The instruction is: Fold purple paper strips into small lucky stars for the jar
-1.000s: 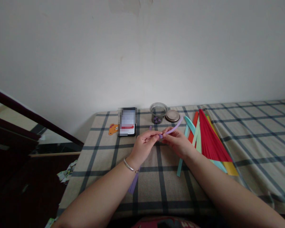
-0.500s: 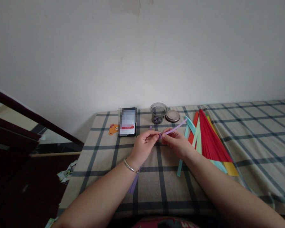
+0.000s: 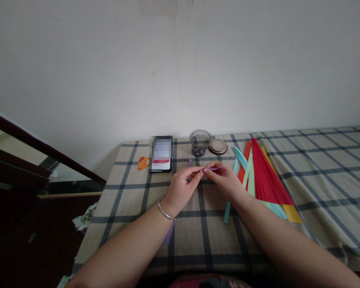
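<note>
A narrow purple paper strip runs between my two hands, which meet at the fingertips above the table. My left hand pinches its left end, and a silver bangle sits on that wrist. My right hand grips the strip just beside, with the strip's free part lying across the fingers. Beyond the hands stands a clear plastic cup holding several small purple folded pieces. A round lid lies to its right. Another purple strip is partly hidden beneath my left forearm.
Fanned paper strips in red, orange, green, blue and yellow lie right of my hands. A phone with a blurred screen rests at the left, by an orange bear cutout. The checked cloth covers the table against the wall.
The strip's free end, which pointed up and right past my right hand, now lies low across the right fingers. Both hands stay in nearly the same place.
</note>
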Demonstrator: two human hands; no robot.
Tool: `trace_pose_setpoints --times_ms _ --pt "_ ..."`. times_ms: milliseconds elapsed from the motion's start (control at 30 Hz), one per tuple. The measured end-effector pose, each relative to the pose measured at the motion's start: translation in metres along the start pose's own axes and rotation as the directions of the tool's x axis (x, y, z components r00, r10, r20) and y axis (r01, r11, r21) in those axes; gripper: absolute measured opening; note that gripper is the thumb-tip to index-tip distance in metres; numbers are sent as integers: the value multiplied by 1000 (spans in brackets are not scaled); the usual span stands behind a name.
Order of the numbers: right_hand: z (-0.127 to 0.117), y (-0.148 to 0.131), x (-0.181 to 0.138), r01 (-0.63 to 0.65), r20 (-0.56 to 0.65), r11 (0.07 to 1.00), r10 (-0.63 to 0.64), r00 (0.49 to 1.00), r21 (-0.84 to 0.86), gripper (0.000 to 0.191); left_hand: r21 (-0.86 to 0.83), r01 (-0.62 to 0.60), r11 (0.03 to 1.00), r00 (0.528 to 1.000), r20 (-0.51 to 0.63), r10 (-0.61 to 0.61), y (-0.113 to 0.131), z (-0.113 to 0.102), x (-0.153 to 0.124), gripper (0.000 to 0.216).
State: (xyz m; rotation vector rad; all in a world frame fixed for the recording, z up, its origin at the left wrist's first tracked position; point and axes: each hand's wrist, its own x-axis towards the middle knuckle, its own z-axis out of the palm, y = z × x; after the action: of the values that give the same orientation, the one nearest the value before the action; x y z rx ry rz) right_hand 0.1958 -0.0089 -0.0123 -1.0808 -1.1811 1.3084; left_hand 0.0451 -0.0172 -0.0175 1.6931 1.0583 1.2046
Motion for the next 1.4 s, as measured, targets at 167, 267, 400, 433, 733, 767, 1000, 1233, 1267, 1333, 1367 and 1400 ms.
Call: trace_pose_setpoints --times_ms 167,267,400,433,733,767,1000,1233,1267,1333,1367,1400 --pt "0 1 0 -13 -5 1000 13 1000 -15 27 21 -20 1000 999 -34 21 1 1 1 22" --pt "2 -2 -1 -47 -24 999 47 999 26 29 -13 5 1000 999 -45 -5 0 2 2 20" --pt "3 -4 -1 -48 -19 997 49 999 60 30 -74 39 996 998 -41 -42 -1 2 2 19" --pt "3 -4 -2 -44 -14 997 45 999 61 30 -92 45 995 998 -39 -48 -1 2 2 19" --pt "3 -4 -2 -66 9 992 65 998 112 30 -184 59 981 998 7 -59 4 1 2 21" --pt "2 -4 -2 -73 15 990 71 997 121 30 -188 57 981 998 10 -56 4 1 2 21" --pt "1 -3 -3 -115 73 977 103 992 182 30 -193 42 980 999 21 -39 3 1 1 20" --pt "0 -3 -3 -180 124 959 155 980 219 33 -192 33 981 999 43 -25 9 0 2 20" --pt "1 -3 -3 -180 130 956 153 980 232 33 -189 29 982 999 45 -21 10 -1 2 20" --pt "1 -3 -4 -173 139 947 140 980 270 33 -183 17 983 999 49 -8 11 -1 2 20" --pt "1 -3 -4 -170 146 942 132 980 290 32 -182 13 983 999 53 -3 11 -1 2 20" --pt "1 -3 -4 -166 157 936 122 980 310 31 -186 11 983 998 56 -1 11 -1 2 20"
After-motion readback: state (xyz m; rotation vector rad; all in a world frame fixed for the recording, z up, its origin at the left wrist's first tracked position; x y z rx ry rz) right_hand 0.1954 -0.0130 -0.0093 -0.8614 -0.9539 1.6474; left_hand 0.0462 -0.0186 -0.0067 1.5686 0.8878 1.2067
